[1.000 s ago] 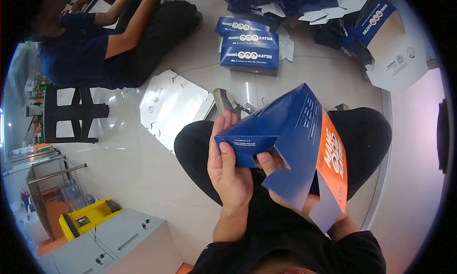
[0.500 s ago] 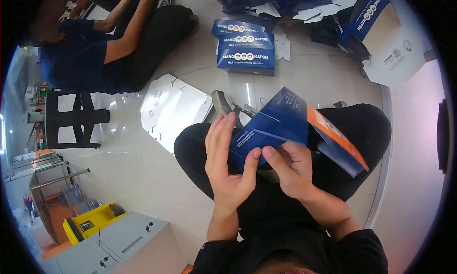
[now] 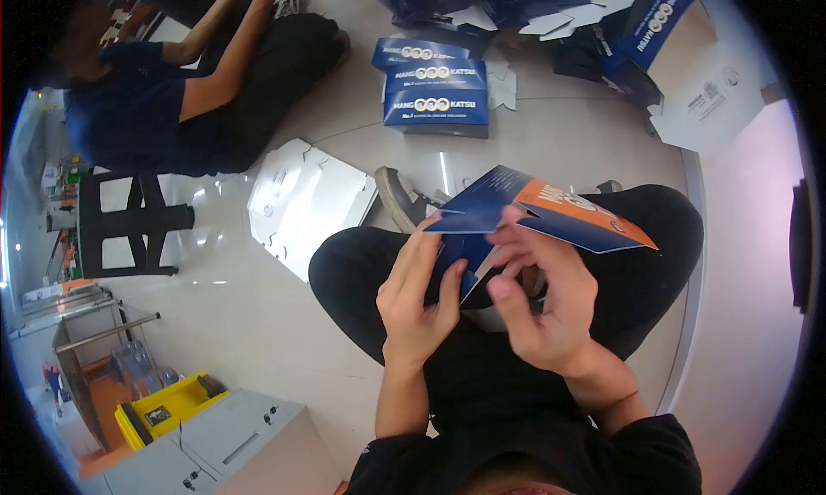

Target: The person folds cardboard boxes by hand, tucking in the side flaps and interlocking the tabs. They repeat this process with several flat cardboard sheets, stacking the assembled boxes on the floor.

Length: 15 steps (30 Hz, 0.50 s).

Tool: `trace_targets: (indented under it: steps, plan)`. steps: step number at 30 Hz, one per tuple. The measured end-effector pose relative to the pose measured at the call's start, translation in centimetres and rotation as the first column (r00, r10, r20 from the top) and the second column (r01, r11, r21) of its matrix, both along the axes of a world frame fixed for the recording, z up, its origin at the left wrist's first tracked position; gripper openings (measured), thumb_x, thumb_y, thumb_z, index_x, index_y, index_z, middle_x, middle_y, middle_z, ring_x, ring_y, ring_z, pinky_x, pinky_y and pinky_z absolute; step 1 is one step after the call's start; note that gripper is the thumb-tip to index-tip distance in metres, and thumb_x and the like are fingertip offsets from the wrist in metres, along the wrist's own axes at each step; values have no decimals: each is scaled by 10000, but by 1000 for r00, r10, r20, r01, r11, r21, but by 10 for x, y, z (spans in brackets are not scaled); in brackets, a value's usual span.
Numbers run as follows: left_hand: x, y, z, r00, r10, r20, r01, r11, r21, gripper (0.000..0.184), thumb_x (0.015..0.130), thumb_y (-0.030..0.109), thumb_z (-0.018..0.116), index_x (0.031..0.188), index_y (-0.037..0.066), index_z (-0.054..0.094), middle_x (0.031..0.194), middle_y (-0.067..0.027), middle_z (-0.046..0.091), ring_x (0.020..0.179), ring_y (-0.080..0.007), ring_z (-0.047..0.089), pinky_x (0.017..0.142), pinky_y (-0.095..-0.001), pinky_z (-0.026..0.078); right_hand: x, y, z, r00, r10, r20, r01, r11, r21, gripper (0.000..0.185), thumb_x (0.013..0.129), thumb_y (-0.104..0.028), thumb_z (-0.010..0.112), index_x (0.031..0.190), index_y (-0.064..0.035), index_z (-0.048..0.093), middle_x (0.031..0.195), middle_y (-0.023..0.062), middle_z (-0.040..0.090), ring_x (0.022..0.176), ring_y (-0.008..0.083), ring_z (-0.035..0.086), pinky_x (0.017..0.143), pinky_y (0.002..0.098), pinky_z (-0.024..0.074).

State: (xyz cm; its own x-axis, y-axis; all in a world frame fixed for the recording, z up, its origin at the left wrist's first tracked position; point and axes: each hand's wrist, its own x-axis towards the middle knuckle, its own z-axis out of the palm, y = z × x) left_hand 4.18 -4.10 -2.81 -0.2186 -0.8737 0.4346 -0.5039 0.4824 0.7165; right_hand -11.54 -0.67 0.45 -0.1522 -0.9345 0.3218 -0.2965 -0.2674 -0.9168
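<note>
A partly folded blue and orange carton (image 3: 487,194) is held above my lap, with its panels tilted at angles to one another. My left hand (image 3: 415,299) pinches its left side, the fingers behind and the thumb on the near flap. My right hand (image 3: 555,301) is at the carton's near right edge. Its fingertips touch or lie very close to the flap, while the thumb stands apart from the fingers with nothing between them. Part of the carton's inside is hidden behind the fingers.
Several folded blue boxes (image 3: 435,109) stand in a row on the floor ahead. White flat cardboard sheets (image 3: 308,204) lie to the left. More cartons (image 3: 712,90) are piled far right. Another person (image 3: 142,108) sits at the upper left. A grey cabinet (image 3: 232,439) stands lower left.
The carton's panels have folded up and turned, showing more of the orange face. My right hand has let go of the lower flap and moved up and right, its fingers spreading.
</note>
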Motion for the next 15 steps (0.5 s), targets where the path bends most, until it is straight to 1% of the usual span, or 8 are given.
trace_targets:
  steps: [2, 5, 7, 9, 10, 11, 13, 15]
  plan:
    - [0, 4, 3, 1000, -11, 16, 11, 1000, -9, 417, 758, -66, 719, 1165, -76, 630, 1180, -250, 649, 1062, -350, 673, 892, -360, 539, 1, -6, 9, 984, 100, 150, -102, 995, 9, 418, 902, -183, 681, 1199, 85, 560, 1039, 164, 648, 784, 137, 628, 659, 234, 491]
    - [5, 4, 5, 999, -25, 30, 26, 999, -31, 406, 746, -83, 706, 1147, -86, 641, 1176, -267, 647, 1065, -359, 673, 905, -365, 536, -4, -6, 3, 976, 141, 164, -130, 989, -76, 408, 908, -215, 678, 1156, 93, 576, 939, 118, 643, 725, 116, 607, 635, 220, 475]
    - [4, 3, 6, 999, 18, 37, -16, 998, -57, 427, 736, -107, 666, 1162, -88, 638, 1188, -277, 638, 1065, -369, 671, 910, -372, 535, -1, -5, 5, 980, 127, 156, -122, 992, -42, 292, 908, -156, 676, 1106, 48, 609, 844, 64, 621, 685, 97, 583, 607, 207, 454]
    - [5, 2, 12, 997, 28, 73, -23, 997, -68, 424, 734, -117, 649, 1157, -91, 639, 1191, -275, 637, 1068, -371, 669, 911, -372, 534, 4, -3, 0, 991, 69, 118, -81, 992, 102, 175, 897, -62, 670, 1060, -7, 636, 812, 40, 611, 649, 84, 564, 576, 219, 441]
    - [6, 2, 14, 997, 11, 79, -6, 998, -67, 425, 733, -117, 649, 1157, -92, 640, 1192, -272, 637, 1072, -370, 667, 914, -371, 533, 3, -2, -4, 996, 49, 70, -55, 995, 88, 155, 874, 14, 666, 1018, -43, 659, 803, 33, 615, 605, 78, 543, 547, 227, 425]
    - [7, 3, 14, 996, -3, 88, 8, 998, -64, 425, 733, -118, 650, 1157, -92, 641, 1192, -269, 637, 1076, -369, 666, 916, -370, 531, 0, -1, -5, 996, 58, 74, -65, 993, 97, 155, 874, 14, 666, 1018, -43, 659, 803, 33, 615, 605, 78, 543, 547, 227, 425]
    - [8, 4, 10, 997, 9, 79, -5, 999, -45, 417, 739, -113, 661, 1155, -85, 644, 1192, -254, 642, 1061, -362, 672, 906, -362, 533, -11, -3, -7, 991, 16, -131, -9, 998, 59, 129, 857, 22, 672, 974, -34, 671, 781, 38, 612, 566, 91, 528, 531, 236, 415]
    - [7, 4, 12, 995, -38, 91, 43, 998, -53, 413, 743, -106, 679, 1154, -74, 649, 1189, -238, 648, 1037, -352, 679, 889, -353, 534, -21, -9, -6, 980, 13, -200, -11, 1000, 12, 114, 847, 45, 658, 936, -23, 677, 732, 59, 610, 539, 142, 535, 525, 263, 422]
